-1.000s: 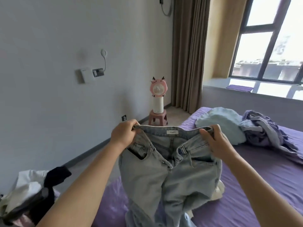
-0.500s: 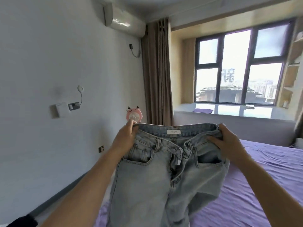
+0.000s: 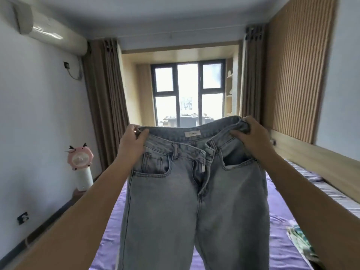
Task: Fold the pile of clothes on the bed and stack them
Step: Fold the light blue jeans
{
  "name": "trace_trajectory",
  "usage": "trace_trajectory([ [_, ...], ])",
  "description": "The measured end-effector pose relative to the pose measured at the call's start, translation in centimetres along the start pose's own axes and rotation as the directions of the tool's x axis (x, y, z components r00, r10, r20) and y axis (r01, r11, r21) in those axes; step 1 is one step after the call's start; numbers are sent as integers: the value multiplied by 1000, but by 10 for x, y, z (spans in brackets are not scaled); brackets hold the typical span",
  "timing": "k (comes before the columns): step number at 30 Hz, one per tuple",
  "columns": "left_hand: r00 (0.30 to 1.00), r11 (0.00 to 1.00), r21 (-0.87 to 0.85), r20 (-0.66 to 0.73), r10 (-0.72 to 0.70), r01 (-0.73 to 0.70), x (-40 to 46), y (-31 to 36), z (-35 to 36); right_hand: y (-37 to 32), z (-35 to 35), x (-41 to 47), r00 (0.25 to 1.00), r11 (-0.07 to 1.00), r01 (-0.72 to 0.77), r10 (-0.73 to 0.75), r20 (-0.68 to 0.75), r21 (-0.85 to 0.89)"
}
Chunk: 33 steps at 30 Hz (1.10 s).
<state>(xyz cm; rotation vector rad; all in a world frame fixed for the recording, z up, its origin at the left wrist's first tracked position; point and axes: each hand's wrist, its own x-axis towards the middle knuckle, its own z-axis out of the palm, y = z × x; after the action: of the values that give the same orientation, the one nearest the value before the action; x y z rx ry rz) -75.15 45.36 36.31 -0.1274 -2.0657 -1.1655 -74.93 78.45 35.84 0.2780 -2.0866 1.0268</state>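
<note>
The fingers [image 3: 143,133] of the left hand [image 3: 132,143] curl over one end of the waistband of a pair of light blue jeans [image 3: 194,201], thumb toward the camera, pinching the denim at centre left of the frame; the fingers of the right hand [image 3: 253,137] bunch and grip the other end a little higher, at centre right. Between the two hands the waistband is stretched roughly level, the fly open, a white label showing inside the back, and the legs hang down out of the bottom edge of the picture, in front of and above the bed [image 3: 280,250] with its purple sheet. As a judgement, this garment is only being held up and straightened: no fold is in it yet, and laying it down, folding it and placing it on a stack all remain. No finished stack appears in view, and the pile itself cannot be seen from here; a patterned, greenish item [image 3: 300,240] lies at the lower right on the bed, too blurred to say whether it is clothing. No basket or other container shows. At the left edge a pink fan [image 3: 79,159] stands by the wall, and the window [image 3: 189,92] fills the upper middle.
</note>
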Motion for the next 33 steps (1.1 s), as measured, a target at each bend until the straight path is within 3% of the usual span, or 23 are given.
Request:
trace_trajectory([
  [4, 997, 996, -90, 68, 30, -24, -13, 31, 33, 8, -54, 0, 999, 997, 16, -19, -30, -74],
  [10, 991, 995, -97, 131, 28, -16, -40, 43, 97, 62, -100, -8, 1000, 997, -22, 23, 13, -71],
  [17, 959, 985, -35, 234, -159, 172, -87, 1, 200, 192, -82, -50, 960, 971, -237, 238, 145, -24],
  [21, 906, 948, 28, 286, -313, 318, -138, -48, 251, 267, -55, -88, 878, 921, -388, 381, 288, -36],
  [26, 734, 813, 180, 356, -578, 554, -197, -110, 290, 331, -22, -134, 733, 850, -517, 500, 460, -101],
  [33, 595, 695, 245, 376, -711, 676, -243, -177, 318, 388, 30, -184, 547, 725, -665, 636, 544, -179],
])
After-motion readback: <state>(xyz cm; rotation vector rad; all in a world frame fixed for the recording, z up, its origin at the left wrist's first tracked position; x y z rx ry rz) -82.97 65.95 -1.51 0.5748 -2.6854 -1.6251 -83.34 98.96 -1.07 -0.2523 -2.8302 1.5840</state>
